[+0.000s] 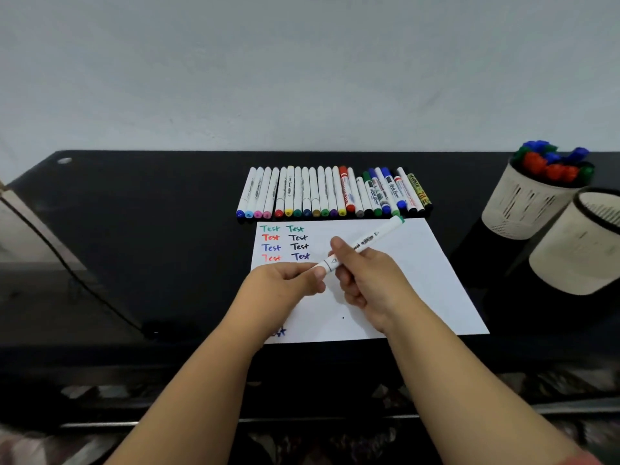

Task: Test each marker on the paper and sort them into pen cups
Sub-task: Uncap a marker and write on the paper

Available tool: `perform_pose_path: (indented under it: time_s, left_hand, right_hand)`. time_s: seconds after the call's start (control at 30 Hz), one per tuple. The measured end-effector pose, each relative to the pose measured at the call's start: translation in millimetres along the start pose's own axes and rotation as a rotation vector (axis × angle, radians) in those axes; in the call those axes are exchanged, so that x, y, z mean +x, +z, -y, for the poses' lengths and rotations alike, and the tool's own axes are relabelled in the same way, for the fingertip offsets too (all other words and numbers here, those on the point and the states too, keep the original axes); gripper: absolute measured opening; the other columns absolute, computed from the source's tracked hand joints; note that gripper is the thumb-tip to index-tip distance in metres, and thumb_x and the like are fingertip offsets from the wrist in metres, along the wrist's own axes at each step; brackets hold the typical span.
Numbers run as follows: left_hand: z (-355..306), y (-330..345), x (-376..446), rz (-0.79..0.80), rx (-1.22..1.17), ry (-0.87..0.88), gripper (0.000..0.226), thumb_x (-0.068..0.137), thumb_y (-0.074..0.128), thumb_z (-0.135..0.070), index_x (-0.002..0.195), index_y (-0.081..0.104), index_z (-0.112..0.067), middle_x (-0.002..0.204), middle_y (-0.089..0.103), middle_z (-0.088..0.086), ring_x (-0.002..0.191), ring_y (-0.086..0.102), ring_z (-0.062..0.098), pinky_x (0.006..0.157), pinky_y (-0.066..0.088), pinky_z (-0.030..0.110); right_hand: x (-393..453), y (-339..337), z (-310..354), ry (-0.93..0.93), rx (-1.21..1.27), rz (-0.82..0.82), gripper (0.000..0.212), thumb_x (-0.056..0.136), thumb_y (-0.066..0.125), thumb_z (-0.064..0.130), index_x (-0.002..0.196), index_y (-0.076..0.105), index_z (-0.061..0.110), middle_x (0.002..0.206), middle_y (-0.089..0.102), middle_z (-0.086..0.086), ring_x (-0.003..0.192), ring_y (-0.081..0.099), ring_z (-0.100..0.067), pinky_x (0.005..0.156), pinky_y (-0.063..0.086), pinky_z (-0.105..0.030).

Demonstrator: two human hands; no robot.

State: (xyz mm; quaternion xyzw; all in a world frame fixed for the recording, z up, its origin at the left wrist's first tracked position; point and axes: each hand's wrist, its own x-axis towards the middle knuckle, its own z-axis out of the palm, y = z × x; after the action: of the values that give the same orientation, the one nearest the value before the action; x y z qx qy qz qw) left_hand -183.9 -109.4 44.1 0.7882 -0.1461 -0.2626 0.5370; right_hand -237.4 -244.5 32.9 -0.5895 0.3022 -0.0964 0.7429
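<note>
Both hands' fingers grip white marker (360,246), green end cap, tilted over paper (419,263).

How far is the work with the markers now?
Done: eight "Test" words on the paper, and several markers in the far cup. In hand: both hands, left and right, hold a white marker. Left: the long row of markers behind the paper.

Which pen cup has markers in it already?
The farther pen cup, the one nearer the wall, is full of red, blue and green capped markers. The nearer pen cup beside it shows no markers above its rim.
</note>
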Motion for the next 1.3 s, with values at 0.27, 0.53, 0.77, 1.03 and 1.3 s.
perform_pose_path:
  time_s: [0.27,0.53,0.77,1.03,1.3]
  left_hand:
    - [-8,-6,5,0.049,-0.121,-0.07,0.009,0.087,0.064,-0.026,0.08,0.07,-0.024,0.07,0.073,-0.006,0.074,0.068,0.005,0.087,0.05,0.028]
    - [-8,-5,3,-0.027,-0.082,-0.072,0.014,0.089,0.062,-0.029,0.076,0.067,-0.031,0.07,0.072,-0.01,0.092,0.067,0.02,0.09,0.048,0.037]
    - [-5,-22,0,0.021,-0.207,-0.094,0.011,0.089,0.062,-0.02,0.085,0.071,-0.015,0.068,0.072,-0.003,0.068,0.067,0.008,0.079,0.052,0.023]
    - [1,-37,-3,-0.06,-0.112,-0.034,0.008,0.086,0.066,-0.026,0.091,0.071,-0.023,0.072,0.073,-0.01,0.071,0.068,-0.001,0.082,0.049,0.02]
    - [7,-47,7,-0.156,-0.035,-0.036,0.013,0.088,0.061,-0.034,0.098,0.068,-0.03,0.077,0.072,-0.013,0.077,0.063,-0.007,0.071,0.042,0.013]
  right_hand:
    - [3,8,2,-0.096,0.067,0.004,0.024,0.093,0.057,0.024,0.073,0.055,0.011,0.054,0.039,-0.003,0.041,0.029,-0.008,0.038,0.026,-0.018]
    - [1,20,3,-0.038,0.098,-0.081,0.022,0.091,0.062,0.026,0.074,0.057,0.013,0.047,0.039,0.003,0.045,0.027,-0.01,0.043,0.026,-0.02]
    - [3,28,4,-0.102,0.151,0.082,0.023,0.094,0.057,0.02,0.072,0.057,0.014,0.046,0.04,0.005,0.043,0.027,-0.008,0.04,0.026,-0.017]
    - [20,25,7,-0.016,0.184,-0.135,0.022,0.093,0.059,0.028,0.075,0.058,0.015,0.047,0.038,0.006,0.039,0.027,-0.006,0.035,0.023,-0.016]
    - [31,22,3,-0.082,0.062,-0.106,0.022,0.091,0.062,0.029,0.077,0.061,0.012,0.052,0.047,0.003,0.044,0.034,-0.008,0.041,0.028,-0.019]
